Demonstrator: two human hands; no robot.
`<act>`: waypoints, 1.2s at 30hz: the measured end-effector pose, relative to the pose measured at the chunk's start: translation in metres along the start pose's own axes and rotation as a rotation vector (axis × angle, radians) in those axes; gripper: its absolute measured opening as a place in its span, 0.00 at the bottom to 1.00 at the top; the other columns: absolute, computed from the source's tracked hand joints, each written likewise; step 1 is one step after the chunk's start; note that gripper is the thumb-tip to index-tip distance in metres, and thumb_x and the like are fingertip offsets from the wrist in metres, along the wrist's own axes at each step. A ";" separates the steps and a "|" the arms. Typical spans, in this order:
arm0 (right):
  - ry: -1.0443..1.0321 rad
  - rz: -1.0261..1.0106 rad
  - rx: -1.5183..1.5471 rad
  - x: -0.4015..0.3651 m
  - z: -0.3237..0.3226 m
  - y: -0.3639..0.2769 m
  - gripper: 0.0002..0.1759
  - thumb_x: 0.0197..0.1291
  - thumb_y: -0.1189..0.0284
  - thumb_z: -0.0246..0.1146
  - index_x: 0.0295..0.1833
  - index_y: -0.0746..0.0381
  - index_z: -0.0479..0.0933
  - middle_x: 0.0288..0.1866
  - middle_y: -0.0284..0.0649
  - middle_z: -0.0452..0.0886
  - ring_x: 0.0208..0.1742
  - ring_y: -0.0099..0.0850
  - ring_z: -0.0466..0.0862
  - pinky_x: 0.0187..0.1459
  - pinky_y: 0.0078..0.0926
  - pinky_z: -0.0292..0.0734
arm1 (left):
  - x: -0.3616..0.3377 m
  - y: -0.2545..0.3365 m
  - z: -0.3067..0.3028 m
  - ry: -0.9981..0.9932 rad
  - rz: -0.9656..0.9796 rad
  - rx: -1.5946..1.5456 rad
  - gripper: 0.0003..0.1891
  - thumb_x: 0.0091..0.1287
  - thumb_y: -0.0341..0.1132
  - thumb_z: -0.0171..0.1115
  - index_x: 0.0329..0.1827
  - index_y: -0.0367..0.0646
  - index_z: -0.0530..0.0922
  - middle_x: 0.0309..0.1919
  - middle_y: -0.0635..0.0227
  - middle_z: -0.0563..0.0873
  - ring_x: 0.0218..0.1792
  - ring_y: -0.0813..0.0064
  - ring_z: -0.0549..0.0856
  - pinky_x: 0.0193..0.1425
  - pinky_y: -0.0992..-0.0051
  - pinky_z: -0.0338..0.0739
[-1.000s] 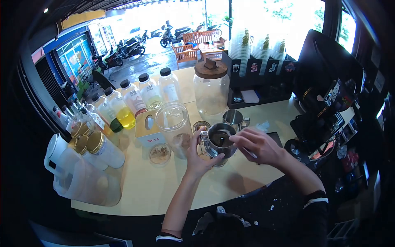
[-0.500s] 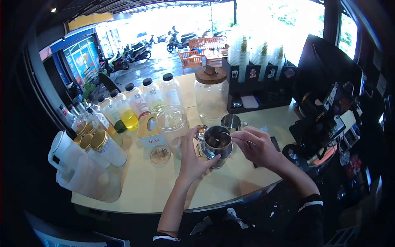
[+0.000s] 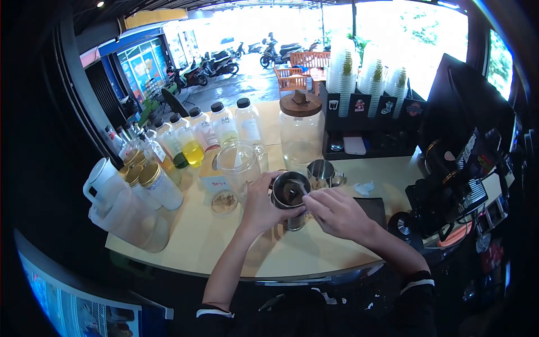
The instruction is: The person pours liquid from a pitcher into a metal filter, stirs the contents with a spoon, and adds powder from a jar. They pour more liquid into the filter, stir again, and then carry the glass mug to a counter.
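Note:
My left hand is wrapped round a metal cup with dark contents, its mouth facing me. Under the cup, the lower part of another vessel shows, mostly covered by the cup and fingers. My right hand pinches a thin spoon-like utensil that reaches into the cup; its lower end is hidden. Just behind stands a metal pitcher with a handle. To the left are a large clear jar and a round clear lid with brown bits on it.
Capped bottles line the counter's back left. White pitchers and gold-lidded jars stand at its left. A wood-lidded jar and a black cup rack are behind; a dark machine is at right.
My view has swung left and the scene sits further right. Both hands and the cup have shifted left over the counter. The utensil's handle is now more covered by my right hand.

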State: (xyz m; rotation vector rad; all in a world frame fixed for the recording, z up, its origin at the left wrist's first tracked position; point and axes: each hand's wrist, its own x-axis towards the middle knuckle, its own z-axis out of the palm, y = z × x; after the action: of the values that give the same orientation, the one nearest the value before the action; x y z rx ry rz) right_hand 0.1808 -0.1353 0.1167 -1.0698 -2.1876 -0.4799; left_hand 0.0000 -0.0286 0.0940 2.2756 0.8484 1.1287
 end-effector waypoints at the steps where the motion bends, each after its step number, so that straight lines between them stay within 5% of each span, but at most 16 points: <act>1: 0.029 -0.046 0.048 -0.001 0.003 -0.002 0.22 0.48 0.80 0.67 0.51 0.66 0.72 0.42 0.41 0.77 0.42 0.36 0.81 0.43 0.33 0.78 | 0.002 -0.001 -0.001 0.006 0.028 -0.018 0.39 0.34 0.46 0.83 0.52 0.42 0.75 0.45 0.63 0.83 0.47 0.65 0.83 0.57 0.66 0.73; 22: 0.040 -0.235 0.111 0.003 -0.015 0.015 0.27 0.44 0.79 0.67 0.55 0.66 0.75 0.48 0.45 0.77 0.45 0.39 0.83 0.41 0.33 0.81 | 0.027 -0.007 -0.027 -0.118 0.324 -0.095 0.43 0.36 0.31 0.80 0.61 0.43 0.71 0.57 0.61 0.75 0.60 0.60 0.76 0.66 0.66 0.72; 31: -0.079 -0.091 0.160 -0.004 -0.023 0.019 0.27 0.48 0.81 0.67 0.57 0.59 0.77 0.45 0.41 0.79 0.39 0.34 0.82 0.37 0.29 0.80 | 0.038 -0.005 -0.028 -0.173 0.374 -0.095 0.42 0.35 0.31 0.80 0.60 0.43 0.72 0.56 0.62 0.76 0.60 0.60 0.76 0.67 0.65 0.71; 36: 0.030 0.057 0.339 -0.001 -0.020 0.021 0.21 0.52 0.81 0.68 0.55 0.60 0.79 0.41 0.41 0.81 0.40 0.36 0.83 0.39 0.29 0.81 | 0.040 -0.001 -0.028 -0.175 0.377 -0.088 0.42 0.35 0.31 0.79 0.60 0.43 0.72 0.55 0.63 0.76 0.59 0.60 0.76 0.66 0.65 0.72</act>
State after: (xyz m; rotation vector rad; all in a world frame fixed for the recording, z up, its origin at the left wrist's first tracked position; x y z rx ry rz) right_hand 0.2056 -0.1348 0.1319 -0.9285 -2.1092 -0.0915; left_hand -0.0042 0.0037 0.1302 2.4786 0.3031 1.0714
